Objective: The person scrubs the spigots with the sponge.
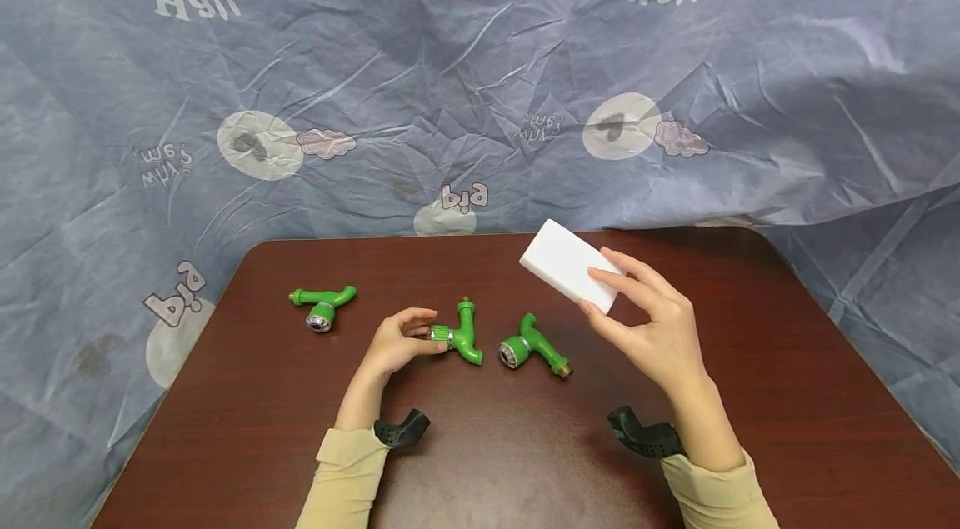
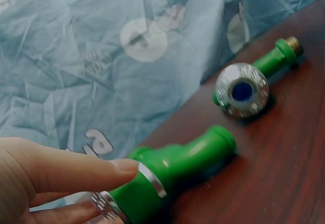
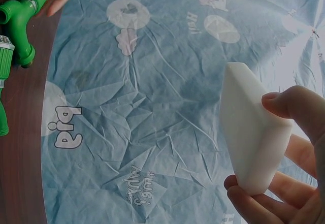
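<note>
My left hand holds a green tap by its knob, thumb on one side and fingers on the other. The tap lies at the table's middle, its brass-threaded end pointing away from me. In the left wrist view the thumb presses near the silver ring of that tap. Raised above the table on the right, my right hand grips a white sponge block by one end, tilted. The right wrist view shows the sponge between thumb and fingers. A second green tap lies between the hands.
A third green tap lies at the back left of the brown table. Behind the table's far edge hangs a wrinkled blue-grey printed cloth. Black straps with camera mounts sit at both wrists.
</note>
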`<state>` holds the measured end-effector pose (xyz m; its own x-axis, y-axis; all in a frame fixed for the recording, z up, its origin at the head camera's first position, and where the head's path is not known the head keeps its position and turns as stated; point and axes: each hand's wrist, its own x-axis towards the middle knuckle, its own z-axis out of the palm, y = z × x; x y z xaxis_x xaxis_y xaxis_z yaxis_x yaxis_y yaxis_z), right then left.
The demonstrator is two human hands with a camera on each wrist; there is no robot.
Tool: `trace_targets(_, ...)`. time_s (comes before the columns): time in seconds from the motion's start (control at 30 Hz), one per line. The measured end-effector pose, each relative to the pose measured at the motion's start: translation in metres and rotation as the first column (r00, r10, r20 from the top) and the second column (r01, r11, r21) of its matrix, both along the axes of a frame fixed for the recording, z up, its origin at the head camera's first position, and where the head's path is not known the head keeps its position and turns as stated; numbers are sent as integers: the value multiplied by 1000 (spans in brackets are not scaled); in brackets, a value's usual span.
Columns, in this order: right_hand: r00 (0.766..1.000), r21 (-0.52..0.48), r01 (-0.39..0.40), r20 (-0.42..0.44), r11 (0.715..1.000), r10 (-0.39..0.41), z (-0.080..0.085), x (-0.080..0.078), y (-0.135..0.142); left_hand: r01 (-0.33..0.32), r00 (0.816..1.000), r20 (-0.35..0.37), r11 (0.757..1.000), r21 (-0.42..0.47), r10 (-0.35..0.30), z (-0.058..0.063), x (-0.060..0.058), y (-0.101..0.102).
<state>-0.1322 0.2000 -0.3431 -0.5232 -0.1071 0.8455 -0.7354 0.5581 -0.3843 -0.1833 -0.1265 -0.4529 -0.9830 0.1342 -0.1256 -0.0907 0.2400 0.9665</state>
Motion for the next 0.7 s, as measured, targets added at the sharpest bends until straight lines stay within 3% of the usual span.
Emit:
trace_targets(0.2, 1000, 2, 0, 7, 1000, 0, 0, 1, 0, 23, 1000, -20, 1000, -2, -23, -7, -1, 1)
trace_targets(0.4, 1000, 5, -10, 14, 1000, 10, -1, 1, 0, -21, 997, -70, 999, -27, 19, -8, -2, 2)
trace_targets(0.53, 1000, 12, -20, 16, 1000, 19, 0, 2, -2, -52, 992, -115, 999, 1, 52, -1, 0, 5)
trace_targets(0.7, 999, 19, -25, 21, 1000, 24, 0, 3, -4, -37, 984, -166, 992, 118, 57, 18, 5, 14)
